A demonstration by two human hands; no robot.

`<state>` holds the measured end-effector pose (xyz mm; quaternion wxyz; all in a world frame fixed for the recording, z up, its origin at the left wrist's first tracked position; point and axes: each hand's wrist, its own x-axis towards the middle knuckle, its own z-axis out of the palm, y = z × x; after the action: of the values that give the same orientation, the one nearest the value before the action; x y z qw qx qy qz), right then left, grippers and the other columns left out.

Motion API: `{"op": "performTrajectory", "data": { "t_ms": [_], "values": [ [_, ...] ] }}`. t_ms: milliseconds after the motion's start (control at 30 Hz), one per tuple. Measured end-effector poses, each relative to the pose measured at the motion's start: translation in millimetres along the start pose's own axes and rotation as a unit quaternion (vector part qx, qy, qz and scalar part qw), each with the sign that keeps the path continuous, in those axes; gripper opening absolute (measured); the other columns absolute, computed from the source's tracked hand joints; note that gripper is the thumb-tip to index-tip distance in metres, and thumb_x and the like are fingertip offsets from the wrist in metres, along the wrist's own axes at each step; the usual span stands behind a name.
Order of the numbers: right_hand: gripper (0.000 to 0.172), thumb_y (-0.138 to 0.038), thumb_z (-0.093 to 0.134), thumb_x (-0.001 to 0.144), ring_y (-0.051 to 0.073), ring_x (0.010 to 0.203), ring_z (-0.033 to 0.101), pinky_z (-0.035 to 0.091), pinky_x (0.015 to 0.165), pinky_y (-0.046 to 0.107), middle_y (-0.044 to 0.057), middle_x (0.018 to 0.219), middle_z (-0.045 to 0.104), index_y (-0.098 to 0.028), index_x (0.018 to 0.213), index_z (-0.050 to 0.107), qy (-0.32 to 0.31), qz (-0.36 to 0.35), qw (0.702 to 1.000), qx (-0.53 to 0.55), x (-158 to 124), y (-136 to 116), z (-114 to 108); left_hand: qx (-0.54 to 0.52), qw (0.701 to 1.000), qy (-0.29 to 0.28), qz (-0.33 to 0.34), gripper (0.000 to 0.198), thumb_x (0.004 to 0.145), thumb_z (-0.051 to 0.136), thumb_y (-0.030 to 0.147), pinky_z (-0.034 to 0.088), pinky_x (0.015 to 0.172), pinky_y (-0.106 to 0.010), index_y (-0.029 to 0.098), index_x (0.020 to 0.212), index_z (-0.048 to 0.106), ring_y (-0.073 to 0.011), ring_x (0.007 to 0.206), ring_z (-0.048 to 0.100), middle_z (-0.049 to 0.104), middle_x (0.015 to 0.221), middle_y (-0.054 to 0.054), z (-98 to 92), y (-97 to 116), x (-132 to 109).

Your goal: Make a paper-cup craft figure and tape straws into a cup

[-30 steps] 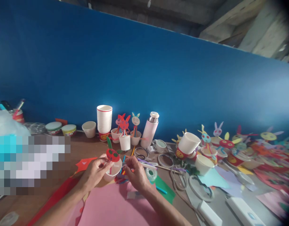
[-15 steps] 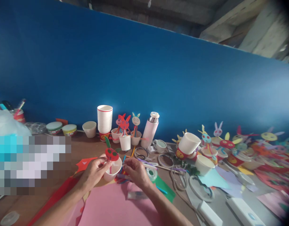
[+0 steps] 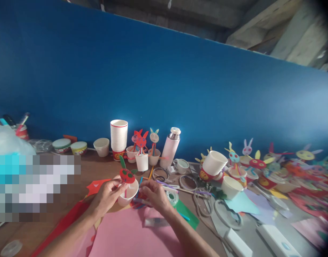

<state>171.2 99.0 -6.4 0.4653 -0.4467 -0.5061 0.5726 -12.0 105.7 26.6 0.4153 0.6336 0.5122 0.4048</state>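
Observation:
A red paper rabbit head (image 3: 127, 176) with green ears and drawn eyes stands over a white paper cup (image 3: 124, 202). My left hand (image 3: 108, 194) is closed at its left edge, thumb and fingers pinching it beside the cup. Just right of the cup's rim is my right hand (image 3: 154, 192), its fingers drawn together; whatever they may hold is too small to make out. Beneath both forearms lies a pink paper sheet (image 3: 126, 232). Near my right wrist are a roll of tape (image 3: 171, 197), a clear tube (image 3: 155, 222) and a green paper piece (image 3: 187, 212).
A tall cup stack (image 3: 119, 134), several finished rabbit cups (image 3: 142, 161) and a pink flask (image 3: 170, 150) line the blue wall. To the right crowd more rabbit cups (image 3: 237, 174), coiled cable (image 3: 205, 205) and a white power strip (image 3: 277, 239). Red paper (image 3: 63, 223) lies left.
My right hand has shifted very slightly beside the cup. The left hand, rabbit head and cup look the same.

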Motion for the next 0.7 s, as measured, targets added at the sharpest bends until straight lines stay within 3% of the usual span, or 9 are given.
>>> {"op": "performTrajectory", "data": {
  "t_ms": [233, 700],
  "values": [
    [0.027, -0.043, 0.054, 0.076, 0.016, 0.068, 0.058, 0.049, 0.059, 0.026, 0.001, 0.071, 0.060, -0.017, 0.080, 0.063, 0.003, -0.025, 0.999, -0.035, -4.7, -8.1, -4.2, -0.002, 1.000, 0.010, 0.008, 0.029, 0.071, 0.058, 0.047, 0.044, 0.059, -0.019, 0.019, 0.071, 0.068, -0.0155, 0.066, 0.059, 0.067, 0.074, 0.002, -0.3, -4.2, -0.2],
    [0.021, -0.036, 0.050, 0.080, 0.014, 0.058, 0.059, 0.046, 0.051, 0.023, 0.000, 0.066, 0.060, -0.018, 0.083, 0.061, -0.022, -0.025, 0.998, -0.057, -4.3, -4.3, -2.3, -0.003, 1.000, 0.016, 0.015, 0.026, 0.071, 0.060, 0.043, 0.042, 0.057, -0.018, 0.020, 0.061, 0.066, -0.0145, 0.064, 0.058, 0.067, 0.073, 0.002, -0.1, 5.4, -2.3]
  ]
}}
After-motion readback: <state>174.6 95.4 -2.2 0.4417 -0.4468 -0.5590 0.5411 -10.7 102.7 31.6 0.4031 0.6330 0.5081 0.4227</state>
